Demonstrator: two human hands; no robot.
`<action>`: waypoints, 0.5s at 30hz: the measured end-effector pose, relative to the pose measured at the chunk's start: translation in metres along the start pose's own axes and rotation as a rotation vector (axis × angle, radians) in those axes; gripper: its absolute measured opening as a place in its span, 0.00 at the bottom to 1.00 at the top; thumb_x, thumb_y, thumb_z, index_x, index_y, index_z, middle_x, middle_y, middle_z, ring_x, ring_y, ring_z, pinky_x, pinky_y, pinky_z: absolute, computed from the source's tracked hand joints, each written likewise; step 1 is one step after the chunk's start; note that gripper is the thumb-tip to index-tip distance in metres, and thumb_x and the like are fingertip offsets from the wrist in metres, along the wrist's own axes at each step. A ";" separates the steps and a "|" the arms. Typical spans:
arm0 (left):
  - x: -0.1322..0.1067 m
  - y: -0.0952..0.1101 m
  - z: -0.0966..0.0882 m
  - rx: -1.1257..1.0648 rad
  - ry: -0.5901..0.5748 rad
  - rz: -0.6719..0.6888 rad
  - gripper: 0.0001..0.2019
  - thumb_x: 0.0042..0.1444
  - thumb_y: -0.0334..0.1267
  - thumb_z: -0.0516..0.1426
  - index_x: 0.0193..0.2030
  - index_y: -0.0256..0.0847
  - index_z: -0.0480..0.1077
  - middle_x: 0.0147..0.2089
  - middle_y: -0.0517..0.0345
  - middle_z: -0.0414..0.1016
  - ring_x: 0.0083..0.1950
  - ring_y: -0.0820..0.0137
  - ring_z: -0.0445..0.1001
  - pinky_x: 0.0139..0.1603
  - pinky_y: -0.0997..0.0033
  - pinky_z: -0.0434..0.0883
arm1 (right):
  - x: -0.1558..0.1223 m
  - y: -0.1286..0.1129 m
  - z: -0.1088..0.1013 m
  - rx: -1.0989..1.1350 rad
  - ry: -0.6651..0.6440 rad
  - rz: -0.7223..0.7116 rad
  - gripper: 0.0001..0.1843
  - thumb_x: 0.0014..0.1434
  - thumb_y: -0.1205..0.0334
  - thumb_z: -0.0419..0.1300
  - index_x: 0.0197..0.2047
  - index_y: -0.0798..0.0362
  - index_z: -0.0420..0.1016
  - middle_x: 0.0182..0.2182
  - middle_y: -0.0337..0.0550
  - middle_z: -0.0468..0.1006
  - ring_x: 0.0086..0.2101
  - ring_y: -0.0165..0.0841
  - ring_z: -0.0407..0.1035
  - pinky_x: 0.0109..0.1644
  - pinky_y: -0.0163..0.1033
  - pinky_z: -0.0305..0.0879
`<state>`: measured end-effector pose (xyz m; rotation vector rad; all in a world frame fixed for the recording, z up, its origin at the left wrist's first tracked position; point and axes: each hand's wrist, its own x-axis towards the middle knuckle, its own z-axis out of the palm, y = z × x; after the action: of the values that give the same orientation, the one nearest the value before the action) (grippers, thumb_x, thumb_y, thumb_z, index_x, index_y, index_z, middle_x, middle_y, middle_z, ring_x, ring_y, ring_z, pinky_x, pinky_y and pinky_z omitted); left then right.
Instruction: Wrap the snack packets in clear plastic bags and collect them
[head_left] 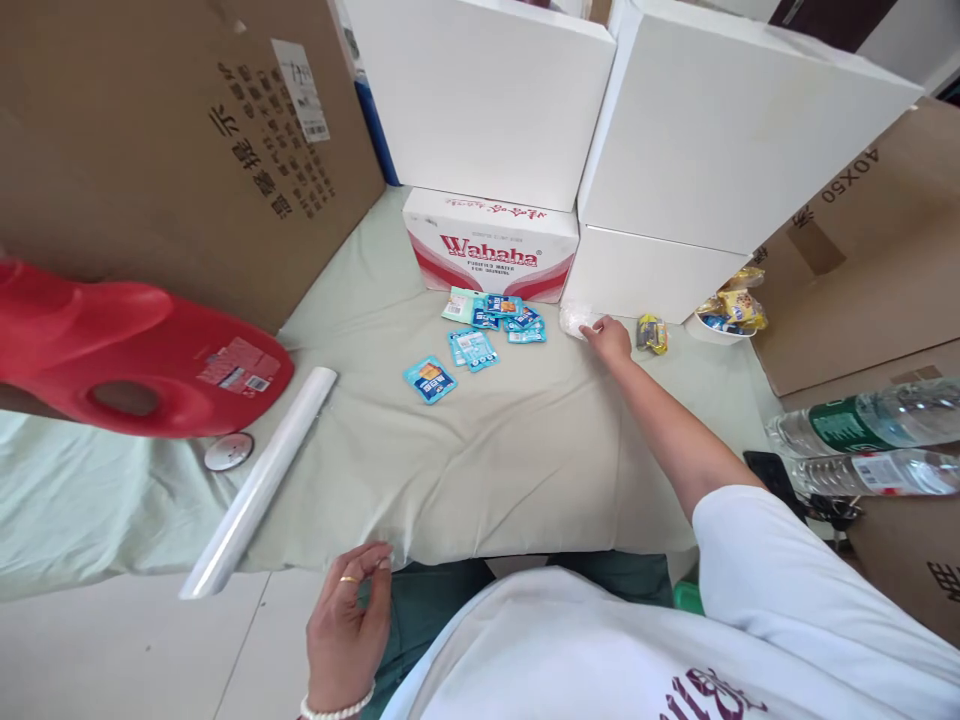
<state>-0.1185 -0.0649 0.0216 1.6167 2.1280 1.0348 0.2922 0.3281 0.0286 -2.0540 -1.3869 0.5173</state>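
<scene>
My right hand [609, 342] reaches across the table to a small heap of crumpled clear plastic [576, 318] beside the Wahaba-style red and white carton. Its fingers are closed on the near edge of that plastic. Low at the table's front edge, my left hand [349, 620] has thumb and fingertips pressed together. A faint see-through film [399, 545] shows by those fingertips; whether they grip it is unclear. Several blue snack packets [476, 350] lie in a loose group, and a single blue packet [430, 380] lies nearer to me.
The Wahaha carton [491, 250] and white boxes [667, 130] stand at the back. A yellow wrapped snack [652, 334] and a white bowl of packets [720, 330] are right. At left are a clear roll [259, 485] and red jug [150, 345]; bottles [874, 415] lie right.
</scene>
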 end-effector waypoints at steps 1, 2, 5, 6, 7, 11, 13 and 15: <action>-0.006 -0.004 -0.002 0.006 -0.004 -0.023 0.11 0.66 0.46 0.54 0.41 0.46 0.77 0.44 0.58 0.80 0.43 0.66 0.80 0.47 0.66 0.75 | 0.001 -0.007 0.002 -0.001 -0.022 -0.002 0.10 0.50 0.57 0.66 0.26 0.50 0.68 0.34 0.46 0.78 0.41 0.42 0.71 0.48 0.44 0.66; -0.012 -0.009 -0.004 0.014 -0.006 -0.051 0.12 0.66 0.46 0.54 0.41 0.46 0.77 0.44 0.58 0.81 0.42 0.66 0.80 0.47 0.66 0.75 | 0.001 -0.013 0.003 0.008 -0.045 -0.008 0.10 0.49 0.59 0.66 0.25 0.50 0.68 0.34 0.45 0.77 0.41 0.41 0.71 0.48 0.43 0.66; -0.026 -0.020 -0.006 0.018 -0.003 -0.145 0.13 0.64 0.49 0.55 0.42 0.46 0.77 0.45 0.57 0.81 0.41 0.65 0.80 0.46 0.65 0.75 | -0.003 -0.025 -0.003 0.093 -0.100 -0.052 0.08 0.51 0.59 0.65 0.26 0.50 0.70 0.30 0.40 0.75 0.36 0.36 0.69 0.42 0.38 0.66; -0.028 -0.023 -0.006 0.006 -0.003 -0.175 0.13 0.63 0.49 0.55 0.42 0.46 0.77 0.44 0.57 0.81 0.41 0.65 0.80 0.45 0.65 0.75 | -0.006 -0.027 -0.008 0.190 -0.134 -0.047 0.08 0.51 0.58 0.65 0.28 0.50 0.71 0.28 0.37 0.73 0.33 0.33 0.67 0.38 0.36 0.65; -0.028 -0.024 -0.005 -0.014 -0.001 -0.203 0.14 0.63 0.50 0.55 0.42 0.46 0.77 0.44 0.57 0.81 0.40 0.65 0.80 0.44 0.65 0.75 | -0.010 -0.026 -0.013 0.313 -0.174 -0.026 0.08 0.52 0.58 0.65 0.29 0.50 0.71 0.26 0.35 0.71 0.30 0.31 0.65 0.34 0.34 0.63; -0.006 -0.014 0.010 -0.156 -0.019 -0.280 0.16 0.61 0.53 0.56 0.41 0.44 0.78 0.40 0.56 0.80 0.36 0.66 0.77 0.40 0.66 0.75 | -0.040 -0.015 -0.035 0.749 -0.285 0.117 0.15 0.48 0.59 0.70 0.28 0.49 0.66 0.20 0.29 0.64 0.21 0.25 0.57 0.22 0.29 0.52; 0.013 0.003 0.024 -0.292 -0.076 -0.279 0.16 0.60 0.54 0.58 0.42 0.43 0.78 0.40 0.55 0.80 0.33 0.68 0.74 0.37 0.67 0.73 | -0.063 -0.005 -0.043 0.851 -0.293 0.159 0.19 0.46 0.60 0.72 0.28 0.49 0.62 0.19 0.28 0.63 0.19 0.23 0.55 0.20 0.27 0.49; 0.031 0.028 0.041 -0.466 -0.145 -0.233 0.16 0.59 0.53 0.60 0.41 0.42 0.78 0.42 0.54 0.79 0.37 0.67 0.75 0.38 0.68 0.74 | -0.090 0.004 -0.046 0.981 -0.316 0.204 0.21 0.44 0.61 0.72 0.27 0.49 0.60 0.19 0.27 0.60 0.18 0.22 0.53 0.19 0.26 0.48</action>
<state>-0.0841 -0.0181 0.0179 1.1571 1.7595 1.1839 0.2897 0.2313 0.0592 -1.3172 -0.7919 1.3380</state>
